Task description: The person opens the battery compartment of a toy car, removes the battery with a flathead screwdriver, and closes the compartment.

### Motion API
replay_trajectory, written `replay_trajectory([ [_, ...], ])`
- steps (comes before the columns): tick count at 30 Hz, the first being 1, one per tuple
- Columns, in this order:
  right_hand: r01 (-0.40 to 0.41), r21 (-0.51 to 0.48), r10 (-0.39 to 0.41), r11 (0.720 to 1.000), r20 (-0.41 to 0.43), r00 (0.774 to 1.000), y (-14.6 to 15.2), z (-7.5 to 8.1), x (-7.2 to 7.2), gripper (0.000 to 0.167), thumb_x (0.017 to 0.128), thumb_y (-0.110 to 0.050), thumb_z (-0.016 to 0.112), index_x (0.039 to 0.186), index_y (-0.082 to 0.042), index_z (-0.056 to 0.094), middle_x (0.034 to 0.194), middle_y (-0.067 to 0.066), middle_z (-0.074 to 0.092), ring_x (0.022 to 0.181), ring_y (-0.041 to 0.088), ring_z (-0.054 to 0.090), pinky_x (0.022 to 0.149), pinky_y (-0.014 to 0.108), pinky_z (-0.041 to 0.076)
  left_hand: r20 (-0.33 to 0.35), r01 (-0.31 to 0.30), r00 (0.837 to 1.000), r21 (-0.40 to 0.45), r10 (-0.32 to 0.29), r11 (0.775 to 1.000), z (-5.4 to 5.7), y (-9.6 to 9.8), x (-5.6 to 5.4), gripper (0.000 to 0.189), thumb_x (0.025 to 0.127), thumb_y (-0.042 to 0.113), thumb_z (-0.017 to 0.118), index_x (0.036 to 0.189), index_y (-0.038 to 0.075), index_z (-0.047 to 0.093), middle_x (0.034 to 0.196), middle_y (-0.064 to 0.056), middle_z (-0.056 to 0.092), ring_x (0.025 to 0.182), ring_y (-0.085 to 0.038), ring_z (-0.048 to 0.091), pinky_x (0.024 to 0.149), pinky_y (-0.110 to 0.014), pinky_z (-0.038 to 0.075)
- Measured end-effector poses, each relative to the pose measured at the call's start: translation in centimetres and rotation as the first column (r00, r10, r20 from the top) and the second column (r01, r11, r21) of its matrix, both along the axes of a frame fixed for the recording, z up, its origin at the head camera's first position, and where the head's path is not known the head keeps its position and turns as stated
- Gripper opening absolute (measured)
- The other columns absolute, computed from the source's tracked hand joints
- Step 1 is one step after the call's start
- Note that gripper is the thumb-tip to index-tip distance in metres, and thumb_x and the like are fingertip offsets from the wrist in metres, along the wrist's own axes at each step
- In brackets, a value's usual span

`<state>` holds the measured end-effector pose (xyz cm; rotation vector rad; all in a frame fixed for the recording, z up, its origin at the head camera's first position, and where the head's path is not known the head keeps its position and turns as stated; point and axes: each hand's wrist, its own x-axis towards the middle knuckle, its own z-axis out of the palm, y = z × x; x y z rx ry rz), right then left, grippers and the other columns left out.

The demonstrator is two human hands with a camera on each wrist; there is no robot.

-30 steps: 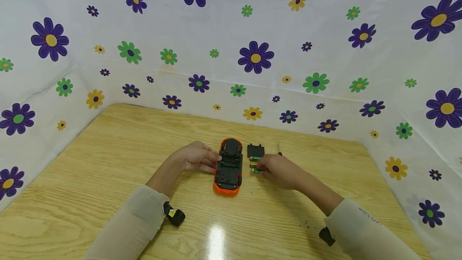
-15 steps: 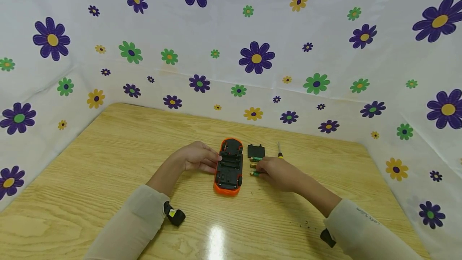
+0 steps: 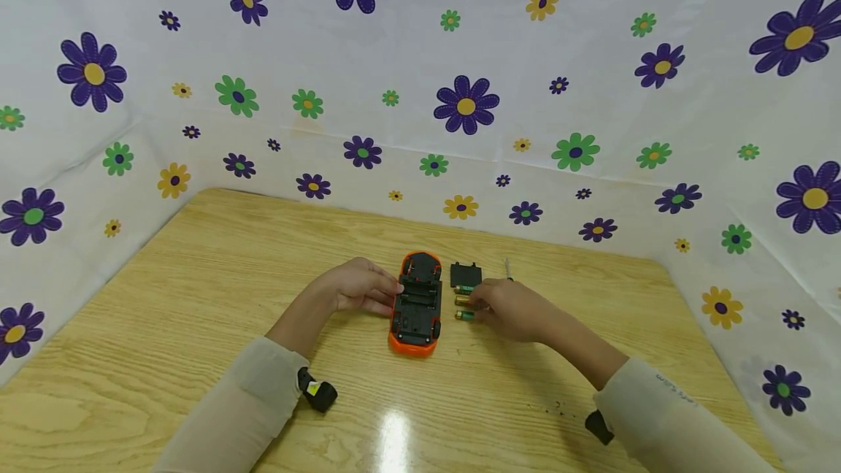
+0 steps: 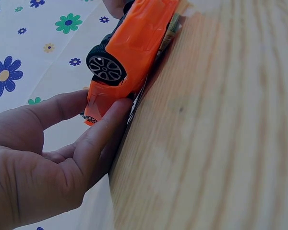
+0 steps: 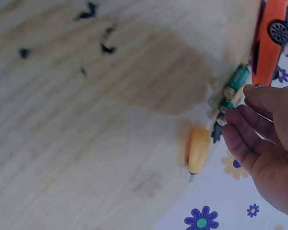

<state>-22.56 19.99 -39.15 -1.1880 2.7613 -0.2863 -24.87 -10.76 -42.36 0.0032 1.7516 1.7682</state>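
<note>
An orange toy car [image 3: 414, 347] lies upside down on the table, its black underside and uncovered battery compartment [image 3: 420, 293] facing up. My left hand [image 3: 361, 287] grips its left side, thumb at the upper edge and fingers lower down, as the left wrist view shows. To the right of the car, three green-and-gold batteries lie in a row. My right hand [image 3: 515, 309] pinches the middle battery [image 3: 461, 300] at its right end, between thumb and fingertips. Close by are the far battery [image 3: 463, 289] and the near battery [image 3: 464, 315].
A black battery cover [image 3: 466, 274] lies just beyond the batteries. Behind my right hand is a screwdriver [image 3: 507, 267], its yellow handle [image 5: 198, 149] visible in the right wrist view. Small dark bits [image 5: 108, 49] are scattered nearer the right forearm. A flowered cloth [image 3: 407, 42] walls the table.
The near battery has shifted slightly and now lies a little apart from the middle one. My right hand has moved only slightly; the left hand and car stay put.
</note>
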Motion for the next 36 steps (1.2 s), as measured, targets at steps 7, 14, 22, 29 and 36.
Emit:
replay_trajectory([
  [7, 0.012, -0.037, -0.012, 0.999, -0.006, 1.000, 0.4, 1.2, -1.0, 0.012, 0.098, -0.004, 0.068, 0.109, -0.002, 0.072, 0.097, 0.005, 0.070, 0.084, 0.016, 0.066, 0.073, 0.032, 0.060, 0.005, -0.004, 1.000, 0.001, 0.004, 1.000, 0.0, 0.0, 0.0, 0.049, 0.100, 0.003, 0.064, 0.142, -0.015, 0.048, 0.123, -0.027, 0.066, 0.103, -0.030, 0.071, 0.090, -0.042, 0.062],
  [14, 0.085, -0.066, -0.082, 0.994, 0.039, 0.996, 0.3, 1.4, -2.6, 0.018, 0.100, -0.006, 0.065, 0.114, 0.003, 0.071, 0.095, 0.007, 0.070, 0.082, 0.017, 0.066, 0.075, 0.037, 0.061, 0.007, -0.008, 1.000, 0.008, 0.008, 1.000, -0.1, 0.0, -0.1, 0.046, 0.099, 0.002, 0.064, 0.139, -0.015, 0.051, 0.120, -0.026, 0.068, 0.101, -0.031, 0.072, 0.088, -0.042, 0.063],
  [22, 0.131, -0.078, -0.127, 0.988, 0.045, 0.991, -0.2, 1.0, -4.5, 0.022, 0.099, -0.005, 0.067, 0.118, 0.005, 0.069, 0.098, 0.010, 0.070, 0.088, 0.023, 0.066, 0.083, 0.042, 0.061, 0.004, -0.008, 1.000, 0.006, 0.008, 1.000, -0.2, -0.1, 0.0, 0.046, 0.099, 0.003, 0.064, 0.139, -0.015, 0.050, 0.120, -0.026, 0.068, 0.101, -0.030, 0.072, 0.089, -0.042, 0.063],
  [29, 0.177, -0.091, -0.171, 0.980, 0.072, 0.983, -0.8, 0.6, -5.9, 0.028, 0.099, -0.003, 0.066, 0.124, 0.008, 0.067, 0.110, 0.018, 0.071, 0.100, 0.030, 0.067, 0.093, 0.047, 0.059, 0.000, -0.007, 1.000, 0.006, 0.007, 1.000, -0.2, -0.1, 0.0, 0.046, 0.099, 0.003, 0.064, 0.139, -0.015, 0.051, 0.121, -0.026, 0.068, 0.101, -0.030, 0.072, 0.089, -0.042, 0.063],
  [36, 0.211, -0.084, -0.202, 0.974, 0.100, 0.974, -0.7, 0.0, -7.3, 0.031, 0.097, 0.000, 0.066, 0.127, 0.009, 0.065, 0.114, 0.021, 0.070, 0.106, 0.034, 0.067, 0.097, 0.049, 0.058, -0.002, -0.005, 1.000, 0.006, 0.005, 1.000, -0.3, -0.1, -0.1, 0.047, 0.100, 0.004, 0.065, 0.140, -0.015, 0.050, 0.121, -0.026, 0.067, 0.102, -0.031, 0.072, 0.089, -0.042, 0.063],
])
